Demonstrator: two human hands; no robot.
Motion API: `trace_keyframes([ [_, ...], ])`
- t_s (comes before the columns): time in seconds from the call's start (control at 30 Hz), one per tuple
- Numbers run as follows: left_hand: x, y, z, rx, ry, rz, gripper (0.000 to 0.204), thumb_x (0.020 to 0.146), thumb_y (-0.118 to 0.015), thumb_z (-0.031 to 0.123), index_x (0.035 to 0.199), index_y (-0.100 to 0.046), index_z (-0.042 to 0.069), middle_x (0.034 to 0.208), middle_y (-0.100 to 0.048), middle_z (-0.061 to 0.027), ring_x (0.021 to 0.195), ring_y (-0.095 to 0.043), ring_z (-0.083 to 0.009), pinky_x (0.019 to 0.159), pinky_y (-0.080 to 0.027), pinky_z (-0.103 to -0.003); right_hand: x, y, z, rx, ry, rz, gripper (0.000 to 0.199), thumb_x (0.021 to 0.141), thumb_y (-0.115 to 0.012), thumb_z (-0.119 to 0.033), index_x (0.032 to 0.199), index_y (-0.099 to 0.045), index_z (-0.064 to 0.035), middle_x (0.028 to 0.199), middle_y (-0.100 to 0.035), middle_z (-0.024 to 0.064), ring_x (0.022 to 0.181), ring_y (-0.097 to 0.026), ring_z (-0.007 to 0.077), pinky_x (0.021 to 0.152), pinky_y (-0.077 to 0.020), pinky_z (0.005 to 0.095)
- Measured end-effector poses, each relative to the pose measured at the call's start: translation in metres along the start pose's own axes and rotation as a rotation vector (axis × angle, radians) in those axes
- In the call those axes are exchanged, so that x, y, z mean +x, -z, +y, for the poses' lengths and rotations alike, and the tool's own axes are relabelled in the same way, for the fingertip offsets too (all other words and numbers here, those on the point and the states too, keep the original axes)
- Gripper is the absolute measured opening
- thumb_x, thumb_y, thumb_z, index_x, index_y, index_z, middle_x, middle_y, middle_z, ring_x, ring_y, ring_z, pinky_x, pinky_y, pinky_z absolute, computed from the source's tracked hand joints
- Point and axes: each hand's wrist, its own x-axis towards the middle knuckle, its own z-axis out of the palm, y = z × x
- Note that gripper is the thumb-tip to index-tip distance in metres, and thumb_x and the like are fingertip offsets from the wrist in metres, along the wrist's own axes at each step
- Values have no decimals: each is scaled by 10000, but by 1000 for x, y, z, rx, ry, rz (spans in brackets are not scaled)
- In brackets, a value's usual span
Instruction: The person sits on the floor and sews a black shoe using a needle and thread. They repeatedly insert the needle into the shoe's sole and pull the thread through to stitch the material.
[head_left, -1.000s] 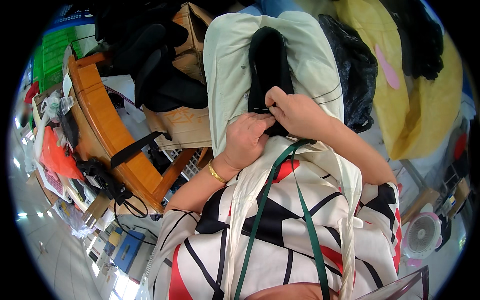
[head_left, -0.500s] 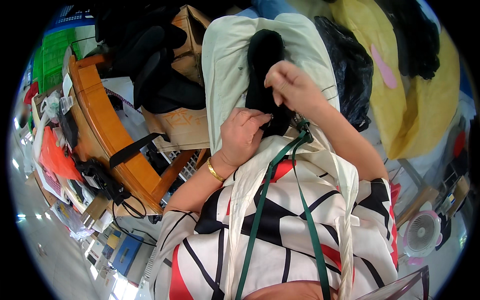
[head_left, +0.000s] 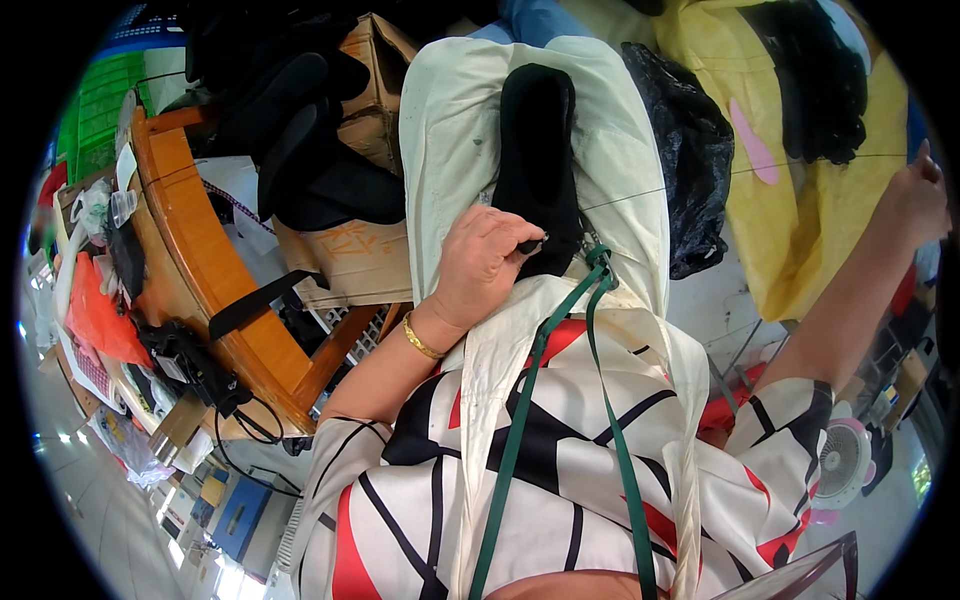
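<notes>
On the cream apron (head_left: 440,130) over my lap lies a black slip-on shoe or shoe upper (head_left: 540,190), its opening facing up. My left hand (head_left: 482,255), with a gold bracelet at the wrist, pinches the shoe's near left edge between thumb and fingers. A thin dark thread (head_left: 690,183) runs taut from the shoe area out to the right. My right hand (head_left: 918,200) is stretched far to the right at the thread's end, fingers closed on it. Whether a needle is there too is too small to tell. A green lanyard (head_left: 560,310) hangs with its metal clip beside the shoe.
To the left stand an orange wooden chair (head_left: 215,260) with a black strap and a cardboard box (head_left: 350,255) bearing black boots (head_left: 335,180). On the right are a black plastic bag (head_left: 680,150), a yellow sack (head_left: 800,250) with a pink piece on it, and a fan (head_left: 840,462).
My right hand has swung from just above the shoe far out to the right, and the thread now stretches across. My left hand keeps its pinch on the shoe.
</notes>
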Motion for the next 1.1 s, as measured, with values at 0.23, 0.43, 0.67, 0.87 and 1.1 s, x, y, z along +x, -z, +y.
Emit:
trace_keyframes([
  [0.23,-4,-2,-5,20,11,-14,277,684,-741,-42,914,-675,98,904,-669,-47,872,-613,-272,802,-472,-393,-216,-71,-41,342,-558,-1010,172,932,-669,-125,1103,-681,-118,831,-629,25,638,-561,80,559,-457,228],
  [0.43,-8,-3,-6,-18,2,52,297,690,-721,-86,931,-656,76,916,-668,-62,865,-616,-269,776,-486,-373,-298,-57,-73,70,-171,-1552,99,896,-621,-113,957,-672,-54,743,-662,157,638,-655,295,621,-523,356],
  [0.67,-14,-6,-8,-57,4,93,334,703,-700,-159,968,-652,39,956,-669,-99,872,-633,-264,759,-519,-331,-311,-45,-68,-10,-59,-1596,146,884,-609,-89,995,-686,-32,748,-686,135,650,-668,317,616,-534,371],
  [0.87,-15,-6,-9,-64,9,107,334,710,-711,-153,976,-658,42,962,-671,-97,878,-639,-258,776,-527,-326,-313,-46,-68,34,-64,-1554,141,849,-614,-98,960,-692,-58,716,-670,146,645,-653,349,602,-526,418],
  [1.1,-15,-6,-9,-62,1,99,318,724,-712,-142,974,-657,47,965,-676,-95,873,-640,-262,775,-526,-329,-304,-49,-70,-4,-19,-1643,171,872,-615,-75,1012,-698,-23,785,-702,142,679,-680,318,643,-545,366],
])
